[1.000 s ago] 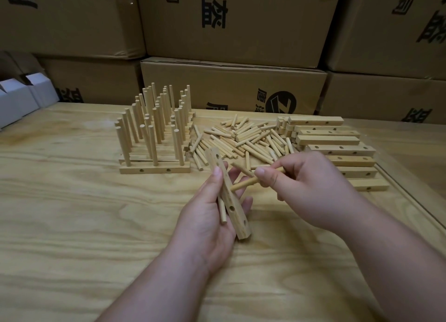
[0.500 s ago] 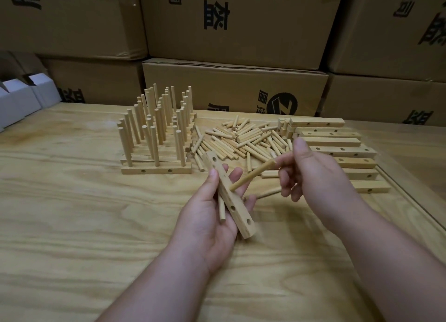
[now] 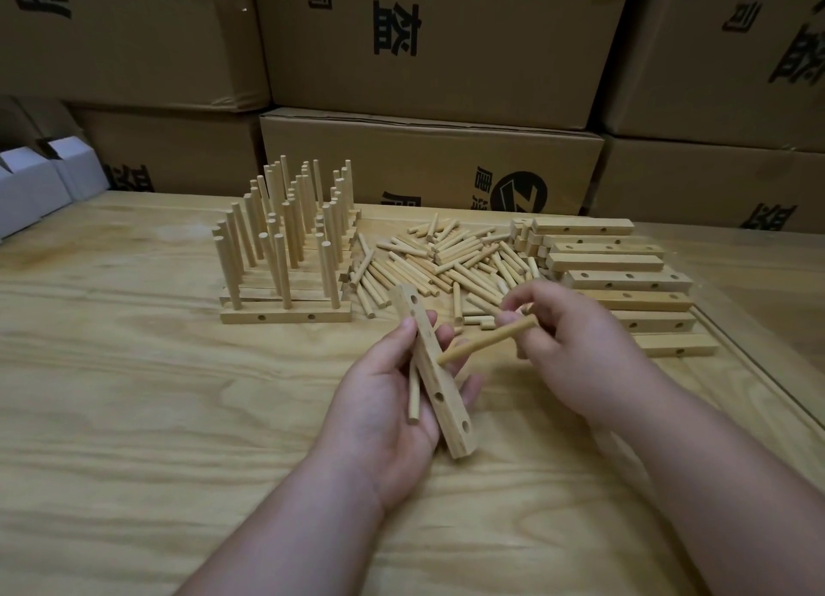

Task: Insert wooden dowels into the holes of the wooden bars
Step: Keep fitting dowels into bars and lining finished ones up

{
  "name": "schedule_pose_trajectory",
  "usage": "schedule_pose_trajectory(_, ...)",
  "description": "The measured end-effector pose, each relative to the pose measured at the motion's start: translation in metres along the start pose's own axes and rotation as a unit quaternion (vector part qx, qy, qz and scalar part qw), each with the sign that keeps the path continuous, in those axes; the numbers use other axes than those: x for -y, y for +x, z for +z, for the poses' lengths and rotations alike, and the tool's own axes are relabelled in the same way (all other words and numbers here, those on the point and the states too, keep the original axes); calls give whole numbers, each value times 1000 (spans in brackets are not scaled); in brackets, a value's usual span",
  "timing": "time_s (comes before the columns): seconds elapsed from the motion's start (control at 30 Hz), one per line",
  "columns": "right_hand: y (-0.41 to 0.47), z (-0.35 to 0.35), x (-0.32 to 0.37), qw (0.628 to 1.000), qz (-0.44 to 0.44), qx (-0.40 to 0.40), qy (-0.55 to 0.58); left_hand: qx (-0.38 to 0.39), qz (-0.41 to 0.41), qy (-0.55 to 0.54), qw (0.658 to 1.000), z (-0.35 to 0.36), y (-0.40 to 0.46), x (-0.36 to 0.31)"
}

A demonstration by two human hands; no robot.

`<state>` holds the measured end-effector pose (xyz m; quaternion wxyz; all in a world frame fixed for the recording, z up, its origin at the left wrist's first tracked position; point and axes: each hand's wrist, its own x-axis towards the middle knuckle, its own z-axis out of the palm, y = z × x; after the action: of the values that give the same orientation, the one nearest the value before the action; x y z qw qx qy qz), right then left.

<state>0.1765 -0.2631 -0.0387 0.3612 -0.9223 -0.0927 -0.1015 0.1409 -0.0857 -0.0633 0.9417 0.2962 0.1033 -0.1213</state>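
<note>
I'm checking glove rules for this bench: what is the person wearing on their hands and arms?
Nothing is visible. The left hand and right hand are bare, without gloves, rings or a watch, and both forearms are uncovered as far as the picture shows; no sleeve shows.

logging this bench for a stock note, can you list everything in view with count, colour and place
held bar: one, pale wood, in the left hand, one dowel already through it
held dowel: one, pale wood, tip at the bar
finished bars: several, pale wood, dowels upright, back left
loose dowels: a pile, pale wood, table centre
empty bars: a stack, pale wood, right
table: one, light plywood
cardboard boxes: several, brown, behind
white boxes: two, far left
left hand: grips the bar
right hand: pinches the dowel
</note>
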Motion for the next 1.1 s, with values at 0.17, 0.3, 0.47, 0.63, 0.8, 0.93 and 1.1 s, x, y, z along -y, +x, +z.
schedule_pose_trajectory(0.17, 0, -20, 14, 990, -18, -1, 141, 3, -5, 33, 999, 2, -2, 2)
schedule_pose_trajectory(0.3, -2, -26, 21, 983, -36, 24, 176, 5, -2, 48, 999, 3, -3, 2)
schedule_pose_trajectory(0.47, -4, -30, 25, 982, -49, 29, 178, 11, -2, 72, 997, 4, -4, 4)
schedule_pose_trajectory(0.63, -3, -39, 26, 985, -38, 13, 166, 6, -1, 85, 996, 6, -6, 6)
schedule_pose_trajectory(0.8, -4, -42, 30, 989, -31, 3, 147, 0, 7, 111, 994, 6, -7, 8)
schedule_pose_trajectory(0.93, -7, -38, 32, 989, -34, 4, 143, -13, 13, 125, 992, 6, -7, 8)
schedule_pose_trajectory(1.1, -6, -39, 32, 988, -26, 27, 152, 6, 13, 143, 990, 6, -7, 8)
